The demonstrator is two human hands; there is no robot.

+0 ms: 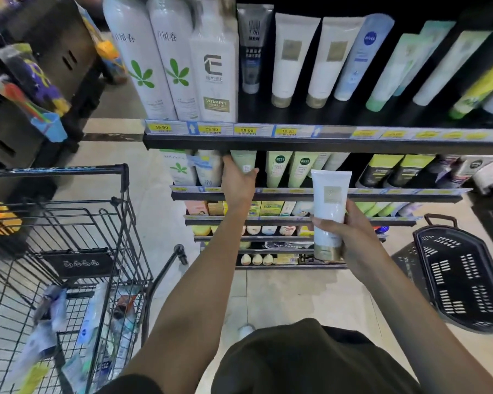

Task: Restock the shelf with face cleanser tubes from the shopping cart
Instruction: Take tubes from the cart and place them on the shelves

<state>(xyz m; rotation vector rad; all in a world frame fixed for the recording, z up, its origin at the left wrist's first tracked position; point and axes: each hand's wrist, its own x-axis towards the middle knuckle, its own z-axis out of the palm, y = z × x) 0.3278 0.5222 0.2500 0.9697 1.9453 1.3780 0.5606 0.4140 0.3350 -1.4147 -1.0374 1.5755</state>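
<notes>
From over the person's shoulders, looking down the shelving: the right hand (pixel 350 240) is wrapped round a white face cleanser tube (pixel 329 211) with a gold cap, held upright, cap down, out in front of the lower shelves and clear of them. The left hand (pixel 238 182) reaches up to the second shelf (pixel 319 196), its fingers curled about a pale green tube (pixel 244 162) standing there, with the fingertips tucked under the lip of the top shelf (pixel 296 143).

On that top shelf two matching white tubes (pixel 292 56) with gold caps stand side by side, between a grey men's tube (pixel 252 46) and a blue-and-white tube (pixel 362 56); tall white bottles (pixel 138 58) with green leaves stand at the left end. Yellow price tags (pixel 246 130) run along the shelf edge.

The shopping cart (pixel 69 251) stands to the left, close by the left arm, with several more tubes and packets (pixel 52 317) lying blurred in its bottom. A black plastic basket (pixel 461 277) sits on the floor to the right, near the foot of the shelving.
</notes>
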